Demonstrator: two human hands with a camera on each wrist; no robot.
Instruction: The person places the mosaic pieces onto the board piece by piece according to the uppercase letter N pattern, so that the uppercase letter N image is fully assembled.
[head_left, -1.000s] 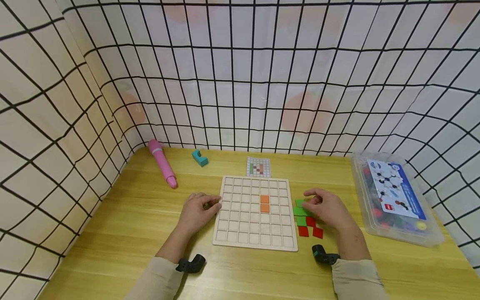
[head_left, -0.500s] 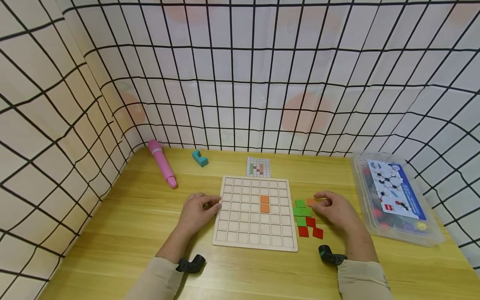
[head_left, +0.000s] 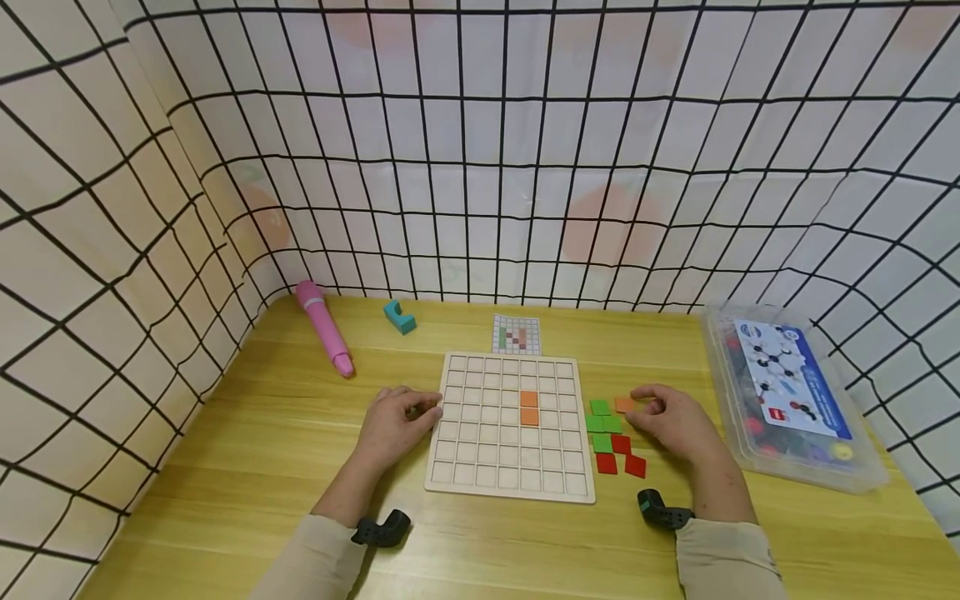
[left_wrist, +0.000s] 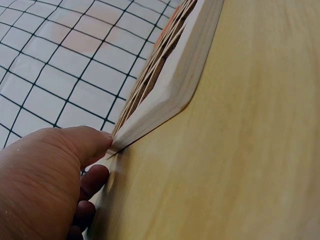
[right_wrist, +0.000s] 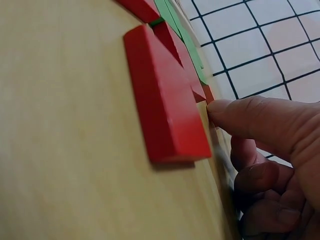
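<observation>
In the head view, a wooden grid board (head_left: pixel 480 454) lies flat with two orange tiles (head_left: pixel 529 408) in its cells. My left hand (head_left: pixel 393 427) holds the board's left edge; the left wrist view shows the thumb against that edge, with the index finger mostly hidden. Right of the board, my right hand (head_left: pixel 671 421) pinches a loose orange tile (head_left: pixel 623 405) between thumb and index finger, low at the table. Beside it lie several green tiles (head_left: pixel 603 424) and three red tiles (head_left: pixel 635 466). A red tile (right_wrist: pixel 165 100) looms close in the right wrist view.
A small pattern card (head_left: pixel 516 334) lies behind the board. Further left are a teal block (head_left: pixel 400 317) and a pink pen-shaped object (head_left: pixel 325 327). At right stands a clear plastic box (head_left: pixel 795 396) with a printed label. Grid-patterned fabric walls (head_left: pixel 480 200) enclose the table.
My right hand has moved a little right, off the green tiles, and the loose orange tile has come into view at its fingertips. My left hand and the board have stayed put.
</observation>
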